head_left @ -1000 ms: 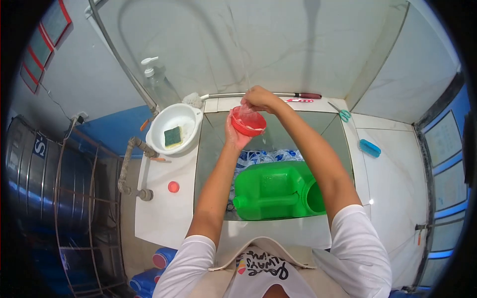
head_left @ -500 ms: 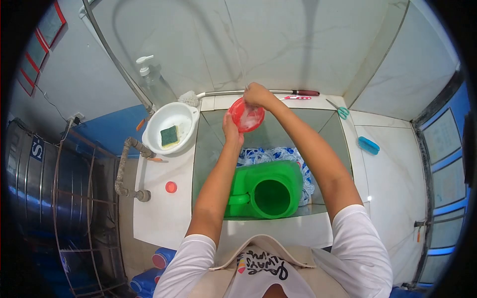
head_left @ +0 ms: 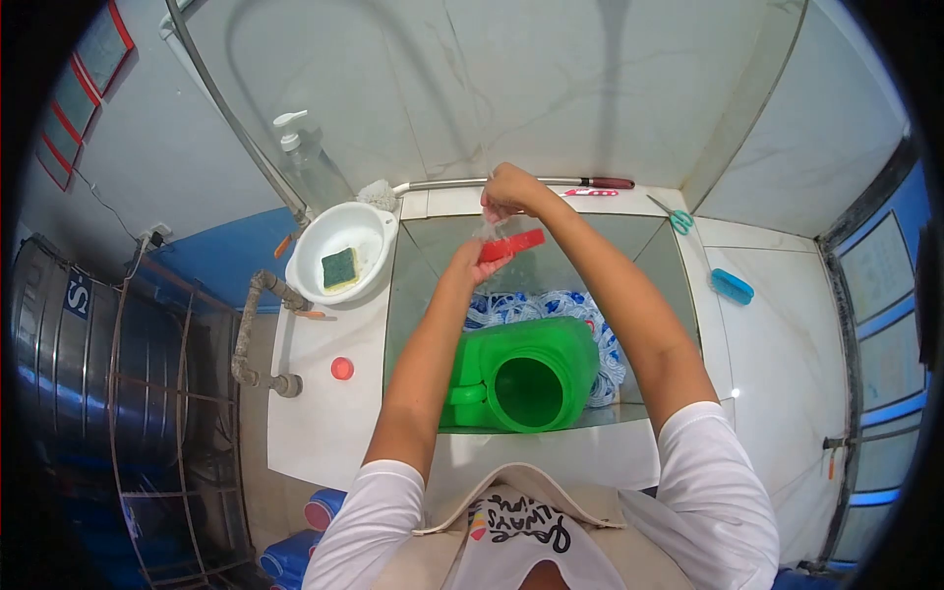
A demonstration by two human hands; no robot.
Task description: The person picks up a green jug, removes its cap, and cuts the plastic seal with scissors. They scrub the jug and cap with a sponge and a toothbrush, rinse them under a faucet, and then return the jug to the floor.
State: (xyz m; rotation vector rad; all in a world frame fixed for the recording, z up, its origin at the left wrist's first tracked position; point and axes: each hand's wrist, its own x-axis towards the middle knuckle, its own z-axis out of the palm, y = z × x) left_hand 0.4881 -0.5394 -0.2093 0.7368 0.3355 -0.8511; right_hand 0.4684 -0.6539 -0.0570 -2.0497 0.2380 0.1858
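Note:
My left hand (head_left: 470, 264) is closed on the rim of a round red lid (head_left: 511, 246), held nearly edge-on over the sink. Just above it, my right hand (head_left: 511, 189) is closed with its fingers pointing down; I cannot tell what is in it. Something clear and whitish, like water or suds, shows between the right fingers and the lid. Below my forearms a large green jug (head_left: 477, 346) lies on its side in the tiled sink (head_left: 418, 270), its wide round mouth facing me. A bundle of white and blue netting or cord (head_left: 608, 379) is beneath the jug.
Left of the sink stand a white basin (head_left: 383, 251) with a green-yellow sponge (head_left: 340, 267), a clear pump bottle (head_left: 317, 172) and a small red cap (head_left: 341, 368). A long-handled brush (head_left: 447, 184) lies along the back ledge; scissors (head_left: 678, 218) and a blue brush (head_left: 732, 286) lie right.
The red lid has tilted from its open face showing to nearly edge-on, and sits slightly lower right. My right hand has lifted off its rim. The jug has shifted slightly.

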